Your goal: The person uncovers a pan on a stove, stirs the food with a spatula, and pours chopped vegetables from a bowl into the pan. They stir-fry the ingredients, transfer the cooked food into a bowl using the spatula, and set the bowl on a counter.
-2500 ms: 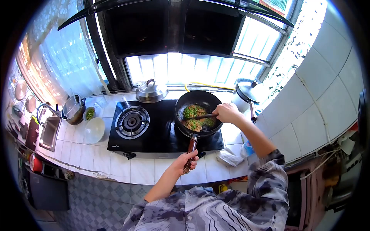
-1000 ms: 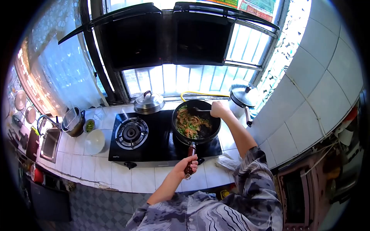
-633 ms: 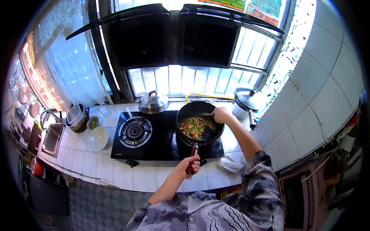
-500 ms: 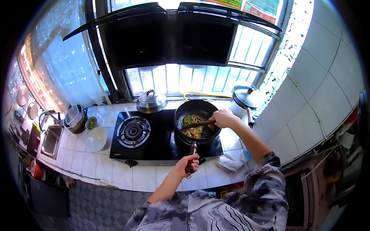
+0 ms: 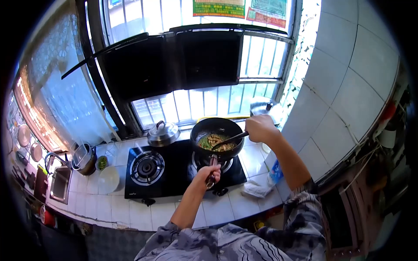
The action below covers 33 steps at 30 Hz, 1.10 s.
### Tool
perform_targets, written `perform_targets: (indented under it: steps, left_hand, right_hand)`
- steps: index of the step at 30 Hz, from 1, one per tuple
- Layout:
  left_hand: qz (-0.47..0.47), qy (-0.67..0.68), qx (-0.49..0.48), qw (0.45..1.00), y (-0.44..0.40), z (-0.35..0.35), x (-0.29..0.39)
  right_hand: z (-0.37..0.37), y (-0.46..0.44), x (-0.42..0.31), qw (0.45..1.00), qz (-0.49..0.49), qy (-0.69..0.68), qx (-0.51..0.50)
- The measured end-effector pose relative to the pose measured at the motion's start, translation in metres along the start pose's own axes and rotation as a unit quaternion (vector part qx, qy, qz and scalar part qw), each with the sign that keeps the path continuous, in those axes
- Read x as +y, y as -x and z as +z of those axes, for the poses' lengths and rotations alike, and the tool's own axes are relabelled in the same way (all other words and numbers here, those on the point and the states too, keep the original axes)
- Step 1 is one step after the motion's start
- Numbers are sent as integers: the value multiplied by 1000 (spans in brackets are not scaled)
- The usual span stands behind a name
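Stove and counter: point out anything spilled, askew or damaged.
No spill stands out. The pan looks off-centre, with the near part of the right burner showing; I cannot tell whether it is lifted. A crumpled white cloth lies on the counter beside the stove, by its near right corner.

I watch from afar what looks like a home kitchen: a round black brown-handled pan (image 5: 203,128) over a black glass-topped two-burner stove (image 5: 177,170), a black two-panelled range hood (image 5: 208,58), and a rectangular metal sink (image 5: 60,186) in the white-tiled counter (image 5: 139,214).
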<state>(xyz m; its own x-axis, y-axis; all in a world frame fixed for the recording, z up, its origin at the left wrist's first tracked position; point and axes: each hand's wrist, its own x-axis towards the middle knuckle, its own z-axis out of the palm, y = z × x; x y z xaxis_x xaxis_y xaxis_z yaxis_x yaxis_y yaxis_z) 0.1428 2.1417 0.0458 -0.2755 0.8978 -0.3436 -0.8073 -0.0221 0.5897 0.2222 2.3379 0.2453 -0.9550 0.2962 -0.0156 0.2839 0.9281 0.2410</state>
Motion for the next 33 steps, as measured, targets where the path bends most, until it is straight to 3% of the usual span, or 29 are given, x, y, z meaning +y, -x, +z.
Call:
perform_targets:
  steps: [2, 3, 4, 10, 12, 13, 14, 16, 18, 20, 22, 25, 26, 27, 28, 30, 32, 33]
  left_hand:
    - [34, -144, 69, 987, 11, -3, -9]
    - [-27, -25, 5, 999, 27, -14, -13]
    - [-23, 2, 55, 998, 51, 8, -9]
    - [-32, 39, 57, 997, 24, 11, 8]
    - [-26, 93, 9, 995, -2, 20, 29]
    - [-18, 83, 71, 994, -10, 31, 39]
    - [-36, 102, 46, 993, -14, 26, 42]
    - [3, -32, 75, 997, 7, 7, 21]
    - [-18, 17, 55, 998, 50, 21, 10]
    - [-1, -26, 48, 999, 51, 22, 15]
    - [18, 20, 62, 998, 40, 32, 25]
    - [-96, 121, 45, 987, 3, 18, 40]
    - [-74, 124, 24, 989, -11, 22, 49]
    - [69, -36, -28, 997, -17, 26, 54]
    - [-18, 105, 25, 994, -28, 41, 67]
    - [-9, 73, 21, 997, -30, 35, 62]
    - [12, -48, 55, 997, 1, 17, 35]
    - [10, -2, -4, 1000, 22, 19, 27]
  right_hand:
    - [-3, 17, 13, 1000, 25, -4, 14]
    - [-11, 28, 16, 1000, 27, -3, -12]
    - [-12, 35, 18, 999, 30, 1, -16]
    - [-3, 34, 25, 998, 36, -54, 17]
    - [1, 17, 25, 998, 36, -48, 16]
    - [3, 9, 27, 998, 22, -47, 40]
    - [-2, 8, 27, 997, 21, -62, 36]
    - [-3, 30, 32, 995, 42, -75, 53]
    - [-3, 56, 37, 994, 38, -78, 63]
    - [3, 58, 37, 993, 56, -98, 38]
    - [12, 59, 34, 992, 60, -106, 19]
    - [10, 43, 39, 993, 67, -97, 15]
    - [11, 36, 40, 994, 65, -83, 18]
    - [12, 24, 41, 995, 77, -62, 4]
    - [1, 20, 39, 994, 91, -68, 8]
    - [0, 16, 43, 995, 81, -58, 21]
    - [1, 36, 45, 994, 76, -72, 28]
    - [2, 46, 46, 994, 70, -81, 36]
